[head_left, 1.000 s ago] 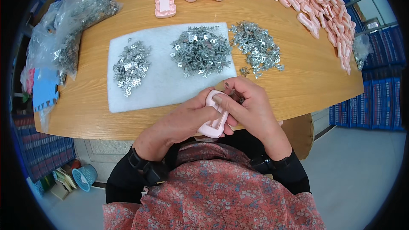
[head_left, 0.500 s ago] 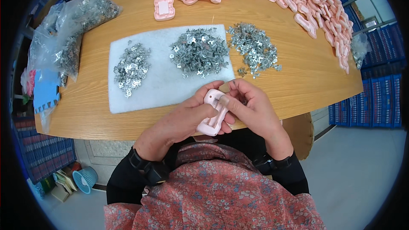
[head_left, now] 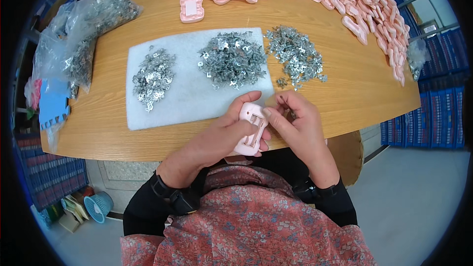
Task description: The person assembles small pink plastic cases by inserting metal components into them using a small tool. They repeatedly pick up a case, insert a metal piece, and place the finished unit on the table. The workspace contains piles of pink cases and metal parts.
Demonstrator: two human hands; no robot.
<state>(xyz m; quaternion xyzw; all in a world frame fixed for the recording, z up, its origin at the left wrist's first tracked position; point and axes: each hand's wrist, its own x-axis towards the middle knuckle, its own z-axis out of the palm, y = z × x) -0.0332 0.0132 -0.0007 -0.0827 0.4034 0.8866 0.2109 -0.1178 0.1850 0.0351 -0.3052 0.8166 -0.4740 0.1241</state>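
My left hand [head_left: 224,135] is closed around a pale pink plastic casing [head_left: 245,147], its thumb lying over the long open battery slot. The casing is tilted, with its rounded top end and small round hole pointing away from me. At its upper right edge is my right hand [head_left: 300,123], fingers curled and thumb bent close to the casing. Whatever those fingertips pinch is too small to make out. A tan patch [head_left: 270,101] shows by the right fingertips. Beyond my hands, a white foam mat [head_left: 187,49] bears a small metal-clip pile [head_left: 153,76] and a larger metal-part pile [head_left: 231,61].
Another heap of metal pieces [head_left: 298,59] lies on the wooden table [head_left: 364,88], right of the mat. Many pink casings [head_left: 340,0] crowd the far and right side; a single casing [head_left: 191,9] lies apart. Clear bags of metal parts [head_left: 79,49] sit at left.
My right thumb has drawn back from the slot to the casing's right edge, uncovering more of the slot. The casing has shifted slightly right in my left hand.
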